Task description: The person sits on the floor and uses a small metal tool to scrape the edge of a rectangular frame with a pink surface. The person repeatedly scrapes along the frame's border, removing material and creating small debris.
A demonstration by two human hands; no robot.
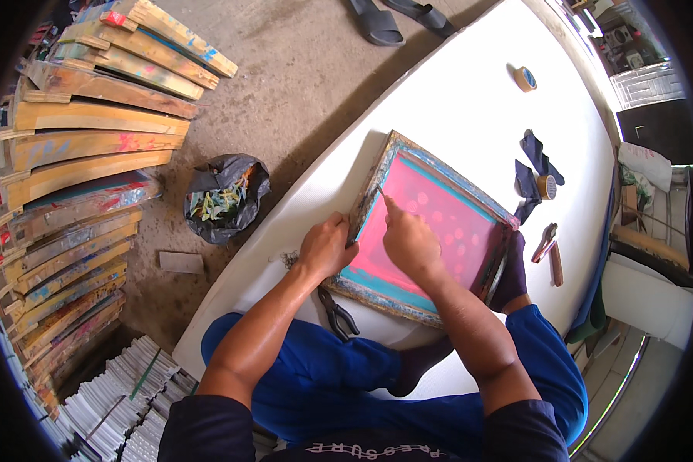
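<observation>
A screen-printing frame [454, 175] with a worn, paint-stained wooden border lies tilted on the white surface before me. Its mesh [446, 223] is pink with turquoise edges and paler round spots. My left hand [327, 245] is closed around the frame's left side. Over the mesh, my right hand [413, 240] grips a thin tool [382, 192], whose tip meets the inner edge of the left border. The rest of that tool is hidden in my fist, so its kind is unclear. Black-handled pliers [339, 316] lie beside the frame's lower left corner, near my leg.
Dark-socked feet [510, 273] rest against the frame's right side and below it. Right of it lie tape rolls [525, 78], dark cloth pieces [543, 158], a red-handled tool [545, 245] and a brown stick [556, 266]. Stacked wooden frames [100, 115] and a black scrap bag [227, 196] stand left.
</observation>
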